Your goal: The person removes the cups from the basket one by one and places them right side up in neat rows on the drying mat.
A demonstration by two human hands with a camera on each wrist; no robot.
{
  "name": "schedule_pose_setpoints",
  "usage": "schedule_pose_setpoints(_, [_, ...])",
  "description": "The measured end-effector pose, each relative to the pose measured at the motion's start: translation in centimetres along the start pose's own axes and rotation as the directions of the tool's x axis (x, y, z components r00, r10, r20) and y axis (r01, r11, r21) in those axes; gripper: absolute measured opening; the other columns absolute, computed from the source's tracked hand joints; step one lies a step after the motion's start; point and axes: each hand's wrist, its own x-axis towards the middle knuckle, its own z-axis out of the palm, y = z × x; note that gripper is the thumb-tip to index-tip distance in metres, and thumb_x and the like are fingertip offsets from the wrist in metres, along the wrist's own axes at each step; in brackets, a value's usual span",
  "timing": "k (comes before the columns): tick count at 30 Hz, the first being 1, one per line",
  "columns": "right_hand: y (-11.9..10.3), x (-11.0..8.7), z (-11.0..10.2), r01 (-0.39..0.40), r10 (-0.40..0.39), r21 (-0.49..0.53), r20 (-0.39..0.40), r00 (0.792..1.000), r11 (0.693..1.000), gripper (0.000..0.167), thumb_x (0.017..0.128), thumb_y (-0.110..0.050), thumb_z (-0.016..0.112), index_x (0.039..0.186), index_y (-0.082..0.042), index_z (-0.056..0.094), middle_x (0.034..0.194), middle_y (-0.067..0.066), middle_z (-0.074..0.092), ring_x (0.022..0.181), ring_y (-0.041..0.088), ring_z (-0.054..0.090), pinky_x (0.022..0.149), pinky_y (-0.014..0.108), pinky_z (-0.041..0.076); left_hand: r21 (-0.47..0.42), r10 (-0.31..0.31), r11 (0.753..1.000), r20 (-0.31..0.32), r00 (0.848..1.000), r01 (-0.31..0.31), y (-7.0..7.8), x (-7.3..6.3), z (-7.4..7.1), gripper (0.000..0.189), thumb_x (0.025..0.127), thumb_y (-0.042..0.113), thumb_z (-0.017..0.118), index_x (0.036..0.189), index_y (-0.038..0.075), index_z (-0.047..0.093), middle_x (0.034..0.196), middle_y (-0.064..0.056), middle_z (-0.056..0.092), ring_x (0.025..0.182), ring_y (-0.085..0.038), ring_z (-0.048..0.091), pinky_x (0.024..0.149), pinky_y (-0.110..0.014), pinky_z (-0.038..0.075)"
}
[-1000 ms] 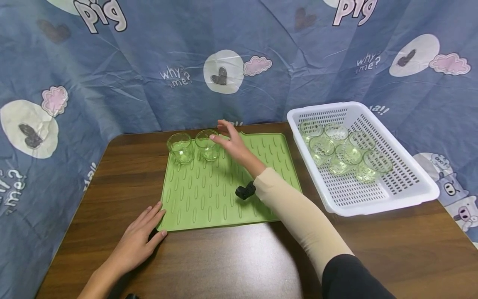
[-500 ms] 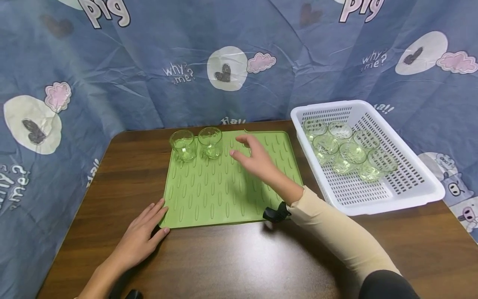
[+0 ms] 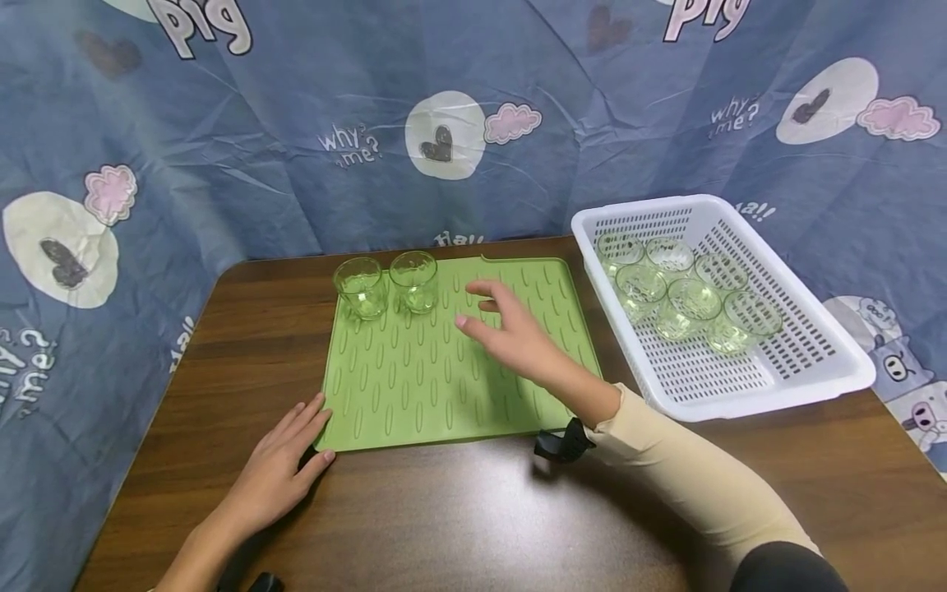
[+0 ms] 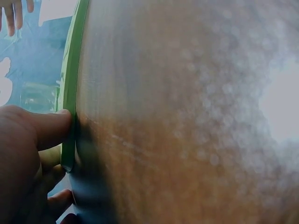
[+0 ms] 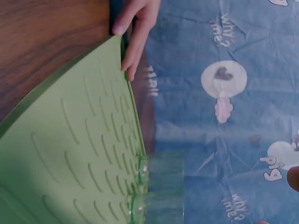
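Note:
A green drying mat [image 3: 414, 386] with raised ridges lies on the wooden table. Two clear, green-tinted glasses, a left glass [image 3: 360, 289] and a right glass [image 3: 414, 284], stand upright side by side at its far left corner. My right hand [image 3: 518, 335] hovers over the middle of the mat, thumb and fingers apart and loosely bent, with nothing between them. At the mat's near left corner rests my left hand [image 3: 272, 477], fingers extended. Its thumb [image 4: 51, 128] touches the mat's edge in the left wrist view. Both glasses also appear low in the right wrist view.
To the right of the mat stands a white perforated basket [image 3: 651, 374] with several similar glasses [image 3: 688, 308] upright in it. Behind the table hangs a blue printed cloth [image 3: 296, 197]. A black wrist device [image 3: 564, 442] is under my right wrist.
My right hand has drawn back from beside the right glass, rightward and toward me, and now nearly stays in place. The glasses and my left hand have not moved.

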Motion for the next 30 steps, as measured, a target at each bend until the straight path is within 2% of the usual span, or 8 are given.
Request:
schedule_pose_setpoints(2, [0.2, -0.5, -0.3, 0.003, -0.003, 0.013, 0.004, 1.0, 1.0, 0.056, 0.098, -0.031, 0.058, 0.148, -0.014, 0.038, 0.156, 0.007, 0.039, 0.145, 0.031, 0.04, 0.118, 0.053, 0.036, -0.001, 0.001, 1.0, 0.001, 1.0, -0.001, 0.0, 0.0, 0.0, 0.061, 0.098, 0.03, 0.062, 0.148, 0.001, 0.043, 0.163, -0.018, 0.029, 0.145, -0.049, 0.03, 0.109, -0.069, 0.028])
schedule_pose_setpoints(7, [0.9, -2.3, -1.6, 0.005, -0.006, 0.008, 0.015, 1.0, 1.0, 0.056, 0.098, -0.029, 0.059, 0.149, -0.017, 0.037, 0.157, 0.007, 0.039, 0.144, 0.032, 0.041, 0.115, 0.052, 0.04, 0.007, 0.002, 1.0, -0.006, 1.0, -0.002, -0.1, -0.2, 0.1, 0.061, 0.098, 0.03, 0.062, 0.148, 0.001, 0.044, 0.162, -0.018, 0.03, 0.145, -0.049, 0.031, 0.107, -0.07, 0.029])
schedule_pose_setpoints(11, [1.7, -4.2, -3.3, 0.06, -0.064, -0.074, -0.048, 0.997, 0.995, 0.057, 0.097, -0.022, 0.062, 0.148, -0.012, 0.038, 0.156, 0.011, 0.039, 0.141, 0.036, 0.044, 0.111, 0.053, 0.043, 0.006, 0.004, 1.0, -0.006, 1.0, -0.004, -0.1, -0.2, 0.3, 0.061, 0.098, 0.029, 0.063, 0.148, 0.001, 0.044, 0.162, -0.019, 0.031, 0.144, -0.049, 0.031, 0.108, -0.07, 0.029])
schedule_pose_setpoints(15, [2.4, -6.3, -5.5, 0.088, -0.098, -0.093, -0.11, 0.989, 0.992, 0.057, 0.096, -0.015, 0.062, 0.147, -0.008, 0.038, 0.156, 0.013, 0.038, 0.137, 0.039, 0.048, 0.107, 0.055, 0.047, 0.005, 0.002, 1.0, -0.003, 1.0, -0.002, 0.0, -0.1, 0.4, 0.061, 0.097, 0.029, 0.063, 0.148, 0.001, 0.044, 0.162, -0.019, 0.031, 0.144, -0.049, 0.031, 0.107, -0.07, 0.029])
schedule_pose_setpoints(19, [2.6, -8.1, -7.6, 0.045, -0.058, -0.101, -0.125, 0.99, 0.994, 0.057, 0.098, -0.017, 0.061, 0.149, -0.013, 0.036, 0.156, 0.013, 0.037, 0.134, 0.039, 0.05, 0.105, 0.056, 0.048, 0.011, 0.007, 1.0, -0.018, 1.0, -0.007, 0.0, -0.2, 0.4, 0.061, 0.097, 0.029, 0.063, 0.148, 0.001, 0.045, 0.161, -0.019, 0.032, 0.144, -0.049, 0.032, 0.107, -0.07, 0.03])
schedule_pose_setpoints(24, [2.5, -9.3, -9.7, 0.006, -0.029, -0.139, -0.163, 0.986, 0.99, 0.059, 0.099, -0.018, 0.06, 0.15, -0.014, 0.033, 0.151, 0.02, 0.04, 0.127, 0.044, 0.055, 0.098, 0.057, 0.052, 0.006, 0.017, 1.0, -0.027, 1.0, -0.016, -0.2, -0.2, 0.3, 0.061, 0.097, 0.03, 0.063, 0.147, 0.001, 0.045, 0.161, -0.019, 0.033, 0.143, -0.049, 0.033, 0.106, -0.068, 0.03])
schedule_pose_setpoints(27, [2.4, -9.5, -10.9, 0.005, -0.039, -0.171, -0.195, 0.98, 0.985, 0.059, 0.099, -0.017, 0.059, 0.151, -0.012, 0.032, 0.149, 0.021, 0.044, 0.123, 0.044, 0.059, 0.096, 0.051, 0.054, 0.002, 0.011, 1.0, -0.013, 1.0, -0.011, -0.2, -0.1, 0.2, 0.061, 0.098, 0.031, 0.063, 0.148, 0.001, 0.044, 0.161, -0.019, 0.032, 0.144, -0.049, 0.032, 0.107, -0.069, 0.029])
schedule_pose_setpoints(30, [2.4, -9.4, -12.2, 0.002, -0.047, -0.208, -0.211, 0.976, 0.978, 0.059, 0.099, -0.017, 0.059, 0.152, -0.012, 0.031, 0.149, 0.02, 0.044, 0.122, 0.043, 0.06, 0.092, 0.033, 0.056, 0.008, 0.008, 1.0, -0.009, 1.0, -0.008, -0.2, 0.0, 0.2, 0.061, 0.098, 0.031, 0.062, 0.148, 0.002, 0.044, 0.162, -0.019, 0.031, 0.144, -0.049, 0.031, 0.107, -0.069, 0.029])
